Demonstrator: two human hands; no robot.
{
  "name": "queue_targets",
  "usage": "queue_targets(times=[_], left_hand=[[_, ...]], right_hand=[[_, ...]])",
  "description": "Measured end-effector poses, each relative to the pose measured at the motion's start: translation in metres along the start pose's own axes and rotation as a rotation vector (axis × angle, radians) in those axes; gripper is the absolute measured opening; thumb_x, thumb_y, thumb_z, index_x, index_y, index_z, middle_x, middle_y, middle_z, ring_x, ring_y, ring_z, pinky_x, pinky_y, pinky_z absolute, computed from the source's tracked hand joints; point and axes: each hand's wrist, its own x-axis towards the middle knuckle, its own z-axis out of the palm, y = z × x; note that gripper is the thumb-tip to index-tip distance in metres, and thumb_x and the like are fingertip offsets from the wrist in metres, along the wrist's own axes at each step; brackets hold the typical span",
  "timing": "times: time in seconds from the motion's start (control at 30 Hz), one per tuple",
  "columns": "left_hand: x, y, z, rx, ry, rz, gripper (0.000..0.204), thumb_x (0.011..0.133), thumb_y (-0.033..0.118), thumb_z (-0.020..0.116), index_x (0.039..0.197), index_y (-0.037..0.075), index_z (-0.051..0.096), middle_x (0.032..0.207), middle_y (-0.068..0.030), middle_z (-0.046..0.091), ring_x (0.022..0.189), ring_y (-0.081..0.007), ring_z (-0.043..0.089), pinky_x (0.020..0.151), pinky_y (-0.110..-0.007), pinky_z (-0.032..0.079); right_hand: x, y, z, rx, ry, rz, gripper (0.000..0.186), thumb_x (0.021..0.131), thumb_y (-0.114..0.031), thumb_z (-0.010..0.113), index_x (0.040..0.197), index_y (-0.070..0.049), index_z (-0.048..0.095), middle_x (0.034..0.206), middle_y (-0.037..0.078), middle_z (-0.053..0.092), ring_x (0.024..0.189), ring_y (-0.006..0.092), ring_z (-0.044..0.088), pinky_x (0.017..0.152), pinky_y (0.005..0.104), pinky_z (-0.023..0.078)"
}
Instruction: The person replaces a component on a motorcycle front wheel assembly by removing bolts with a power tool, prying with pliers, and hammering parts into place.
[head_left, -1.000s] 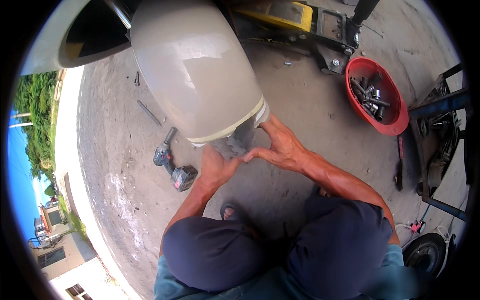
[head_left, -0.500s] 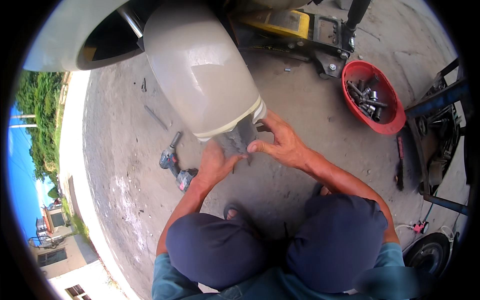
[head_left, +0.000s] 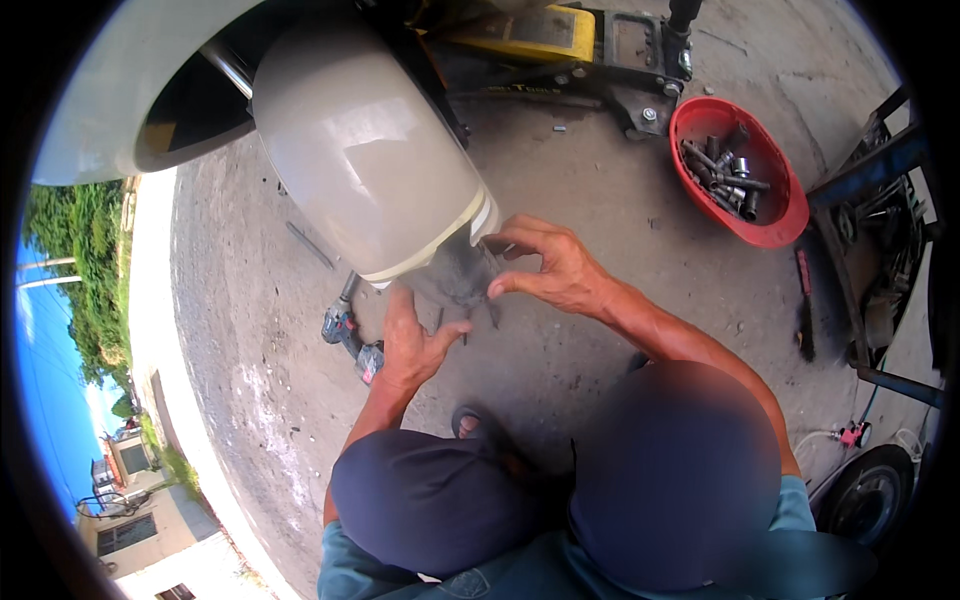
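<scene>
A rounded, glossy off-white shell [head_left: 365, 150] stands in front of me, with a pale tape strip [head_left: 425, 240] along its near edge. Below that edge is a dark grey, ragged area [head_left: 460, 270] whose kind I cannot make out. My left hand [head_left: 410, 340] is open at the edge's left corner, thumb pointing right and fingers up. On the other side my right hand [head_left: 550, 265] is open too, its index fingertip close by the right corner and its thumb apart. Whether either hand touches the shell, I cannot tell. Neither visibly holds anything.
A cordless power tool [head_left: 345, 330] lies on the concrete at the left. Toward the far right are a yellow-and-black floor jack [head_left: 540, 40] and a red helmet-shaped bowl [head_left: 780, 225] of sockets. A metal rack [head_left: 885, 240] and a small wheel [head_left: 870, 500] stand at the right.
The hands have come slightly away from the shell's near edge, and more of the left fingers shows. The whole view has shifted, with the shell now further up and left.
</scene>
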Motion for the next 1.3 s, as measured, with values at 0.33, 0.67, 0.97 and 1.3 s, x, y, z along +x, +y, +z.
queue_targets(times=[0.33,0.67,0.97,1.3], left_hand=[[0.008,-0.013,0.006,-0.077,-0.204,-0.186,0.072,0.078,0.024,0.088,0.133,-0.007,0.052,0.123,-0.024,0.064,0.114,-0.0403,0.062,0.098,-0.046,0.048],[0.017,0.005,-0.009,0.007,-0.105,-0.093,0.081,0.072,0.034,0.093,0.131,-0.007,0.054,0.121,-0.024,0.066,0.113,-0.0401,0.063,0.097,-0.045,0.049],[0.024,0.012,0.001,-0.053,-0.207,-0.129,0.049,0.076,0.022,0.089,0.117,0.002,0.07,0.112,-0.0146,0.074,0.107,-0.0333,0.069,0.094,-0.043,0.051],[0.02,0.013,-0.006,-0.051,-0.115,-0.081,0.065,0.077,0.035,0.089,0.123,-0.003,0.064,0.115,-0.0202,0.07,0.108,-0.0393,0.066,0.094,-0.044,0.05]], right_hand=[[0.003,-0.003,0.0,0.067,0.014,-0.007,0.062,0.074,-0.031,0.091,0.123,0.001,0.069,0.116,0.015,0.066,0.106,0.0317,0.069,0.092,0.0388,0.056],[0.005,0.0,-0.001,0.033,0.013,-0.025,0.063,0.071,-0.031,0.092,0.121,0.0,0.07,0.114,0.014,0.067,0.104,0.0303,0.069,0.09,0.0396,0.056],[0.007,-0.002,-0.003,0.063,0.045,-0.037,0.061,0.072,-0.032,0.092,0.12,-0.001,0.07,0.112,0.013,0.067,0.102,0.0289,0.069,0.088,0.0394,0.057],[0.008,-0.002,-0.003,0.048,0.054,-0.069,0.06,0.074,-0.031,0.091,0.121,-0.001,0.071,0.109,0.013,0.067,0.1,0.0286,0.07,0.087,0.0393,0.058]])
